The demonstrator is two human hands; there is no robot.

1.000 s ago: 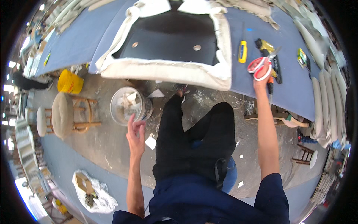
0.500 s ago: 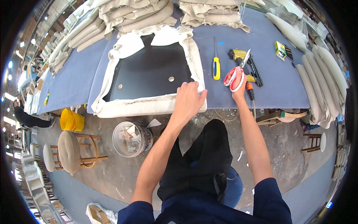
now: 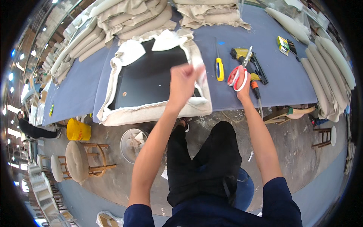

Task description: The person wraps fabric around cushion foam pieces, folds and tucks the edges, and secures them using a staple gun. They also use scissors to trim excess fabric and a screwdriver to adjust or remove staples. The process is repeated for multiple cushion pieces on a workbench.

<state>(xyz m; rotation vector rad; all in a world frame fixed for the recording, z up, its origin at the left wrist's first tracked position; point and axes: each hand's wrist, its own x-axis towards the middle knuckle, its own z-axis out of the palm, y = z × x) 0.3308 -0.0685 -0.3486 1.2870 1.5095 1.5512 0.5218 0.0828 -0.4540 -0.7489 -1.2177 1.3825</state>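
An upholstered seat panel [image 3: 145, 81] lies on the blue-grey table, its black board face up and cream fabric folded round its edges. White cloth pieces [image 3: 132, 52] stick up at its far corners. Over the panel's right side is my left hand [image 3: 183, 85], smeared by motion, so I cannot make out its fingers. My right hand [image 3: 244, 84] grips scissors [image 3: 236, 77] by their red-and-white handles, blades pointing away from me. Just beyond the scissors lies a yellow-and-black air-powered tool [image 3: 259, 68] with a hose. Between hand and panel lies a yellow-handled screwdriver [image 3: 219, 69].
Stacked beige cushions [image 3: 143, 19] line the table's far side, with more cushions [image 3: 327, 72] at the right. A small box [image 3: 283, 44] lies at the far right. Below are a white bucket of scraps [image 3: 130, 151], a yellow bucket [image 3: 78, 130] and a round stool [image 3: 77, 160].
My left hand has left the panel's near right corner and moved away from me over its right side. My right hand still holds the scissors in about the same place.
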